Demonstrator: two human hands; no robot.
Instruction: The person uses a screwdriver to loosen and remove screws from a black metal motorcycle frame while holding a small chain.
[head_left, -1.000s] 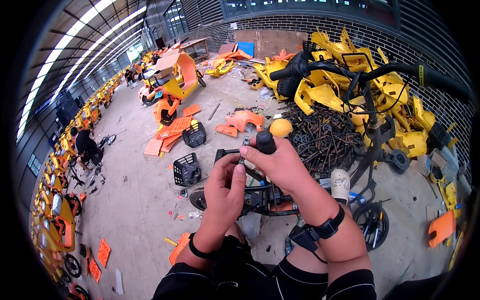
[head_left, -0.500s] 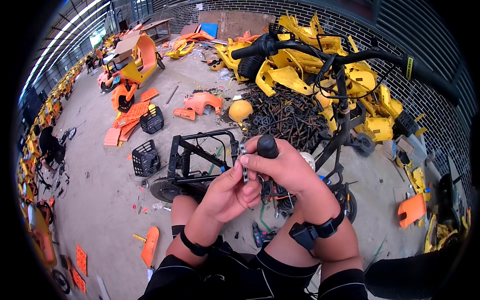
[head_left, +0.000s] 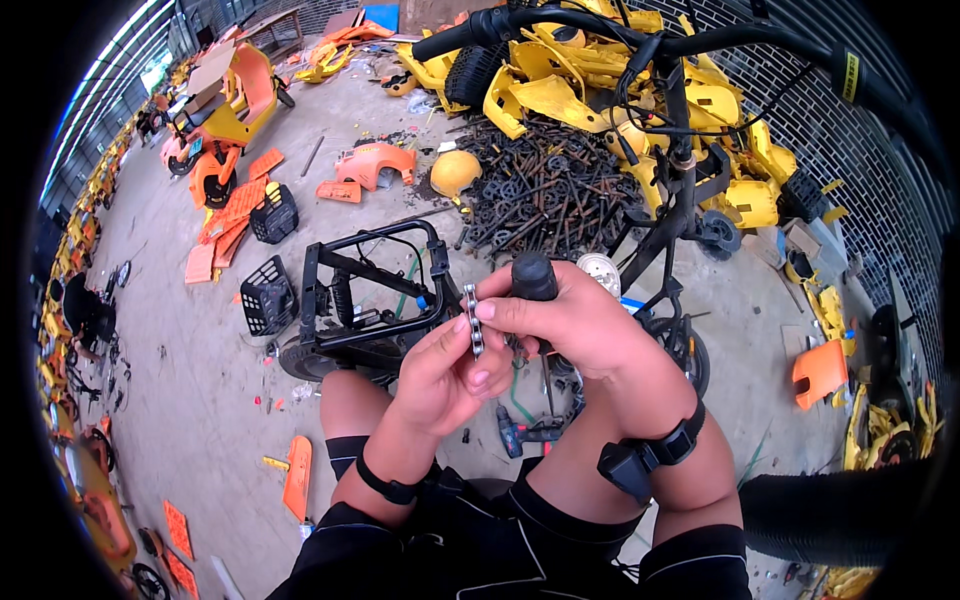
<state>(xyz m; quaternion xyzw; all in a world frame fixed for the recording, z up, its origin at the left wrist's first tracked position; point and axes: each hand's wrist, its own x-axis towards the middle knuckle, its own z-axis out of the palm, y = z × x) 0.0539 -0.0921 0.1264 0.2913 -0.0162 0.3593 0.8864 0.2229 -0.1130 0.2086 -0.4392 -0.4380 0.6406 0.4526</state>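
Observation:
A short length of metal roller chain (head_left: 473,318) stands upright between my hands. My left hand (head_left: 440,375) is closed, pinching the chain between thumb and fingers. My right hand (head_left: 570,320) wraps round a black-handled screwdriver (head_left: 534,277), whose handle end points up, and a thin shaft shows below the hand. The right thumb and fingertips also touch the chain. Just beyond my hands stands a stripped black scooter frame (head_left: 375,240) with its handlebar (head_left: 590,18) high at the right.
A cordless drill (head_left: 522,432) lies on the floor between my legs. Ahead are a heap of dark metal parts (head_left: 550,190), yellow body panels (head_left: 560,100) and a yellow helmet (head_left: 456,173). A black basket (head_left: 268,297) stands left. Another person (head_left: 90,312) crouches at far left.
The view has tilted down and shifted slightly right, so the surroundings sit higher and further left. Both hands keep hold of the chain and screwdriver in nearly the same pose.

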